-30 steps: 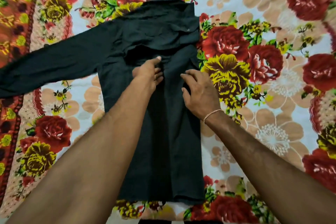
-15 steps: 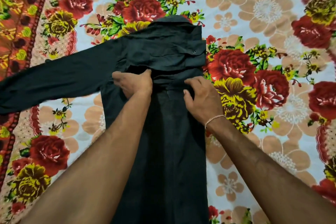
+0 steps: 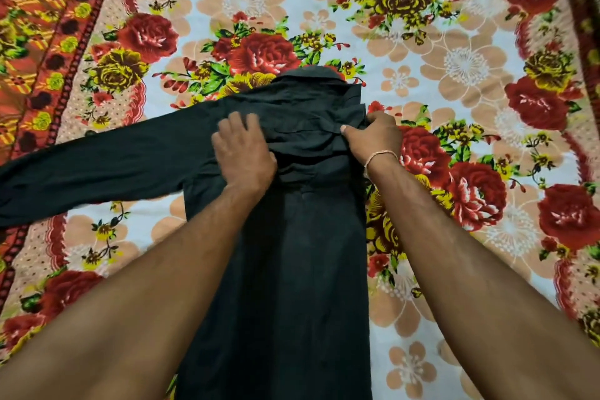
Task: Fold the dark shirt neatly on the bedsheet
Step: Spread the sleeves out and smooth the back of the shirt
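Observation:
The dark shirt (image 3: 302, 237) lies lengthwise on the flowered bedsheet (image 3: 454, 75), collar at the far end. Its right side is folded in, giving a straight right edge. One long sleeve (image 3: 97, 169) stretches out to the left. My left hand (image 3: 243, 156) rests flat on the left shoulder area, fingers spread. My right hand (image 3: 373, 136) is at the shirt's upper right corner, thumb on top and fingers curled around the folded edge of the cloth.
The bedsheet has red and yellow roses on a pale ground. An orange patterned border (image 3: 39, 42) runs down the left side, and a dark edge (image 3: 581, 10) shows at the far right.
Both hands slid up from the middle of the shirt toward the shoulders. The left hand went from bunched to flat. The right hand moved out to the upper right edge.

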